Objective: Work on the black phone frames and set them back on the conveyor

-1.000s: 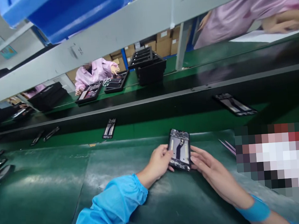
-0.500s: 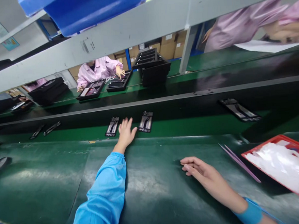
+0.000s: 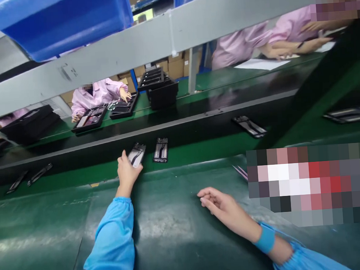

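My left hand [image 3: 127,171], in a blue sleeve, reaches forward to the green conveyor belt [image 3: 199,150] and grips an open phone frame [image 3: 136,154], lifting its near end. A second phone frame [image 3: 161,149] lies flat on the belt just to its right. My right hand [image 3: 217,202] rests on the dark green mat [image 3: 161,226] in front of me, fingers loosely curled and apart, holding nothing. A pair of pink tweezers [image 3: 240,172] lies on the mat to the right of that hand.
Another phone frame [image 3: 249,126] lies further right on the belt; dark parts [image 3: 29,178] lie at the left. Across the line, people in pink coats work over black trays [image 3: 124,108], next to stacked black trays [image 3: 161,87]. A grey rail [image 3: 149,46] and blue bin [image 3: 61,20] hang overhead.
A second ago both hands held a phone frame on the mat. My left hand set it on the belt, then moved left and took hold of the neighbouring frame. My right hand stayed on the mat.
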`<state>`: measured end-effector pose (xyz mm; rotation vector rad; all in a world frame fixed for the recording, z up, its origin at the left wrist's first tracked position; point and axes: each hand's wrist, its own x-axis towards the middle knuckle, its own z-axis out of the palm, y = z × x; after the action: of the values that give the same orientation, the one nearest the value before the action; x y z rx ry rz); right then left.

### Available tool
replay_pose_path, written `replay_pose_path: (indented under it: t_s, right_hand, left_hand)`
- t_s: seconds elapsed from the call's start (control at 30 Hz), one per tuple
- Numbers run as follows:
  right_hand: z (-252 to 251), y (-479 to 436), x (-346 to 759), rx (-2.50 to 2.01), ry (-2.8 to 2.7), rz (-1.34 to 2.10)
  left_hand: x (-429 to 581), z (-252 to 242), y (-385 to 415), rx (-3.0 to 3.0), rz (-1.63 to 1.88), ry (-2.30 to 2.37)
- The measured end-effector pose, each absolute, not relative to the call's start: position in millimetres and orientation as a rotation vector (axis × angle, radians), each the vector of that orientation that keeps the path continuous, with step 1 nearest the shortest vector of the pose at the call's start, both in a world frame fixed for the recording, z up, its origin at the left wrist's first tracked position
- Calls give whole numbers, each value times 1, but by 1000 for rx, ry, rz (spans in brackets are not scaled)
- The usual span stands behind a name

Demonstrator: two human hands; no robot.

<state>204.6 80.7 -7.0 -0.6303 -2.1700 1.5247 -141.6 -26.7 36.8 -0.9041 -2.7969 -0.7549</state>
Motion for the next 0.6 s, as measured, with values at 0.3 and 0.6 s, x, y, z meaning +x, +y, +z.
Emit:
replay_pose_path:
  t_s: [0.3,0.6]
  right_hand:
    - [2,83,208,-665,-2182,1386]
    - [-2,103,207,-825,-1982,1184]
  left_hand:
    - [40,-2,-7,-1553,-2282,-2678]
    - [27,-5,-19,-2019,-1563,-2386]
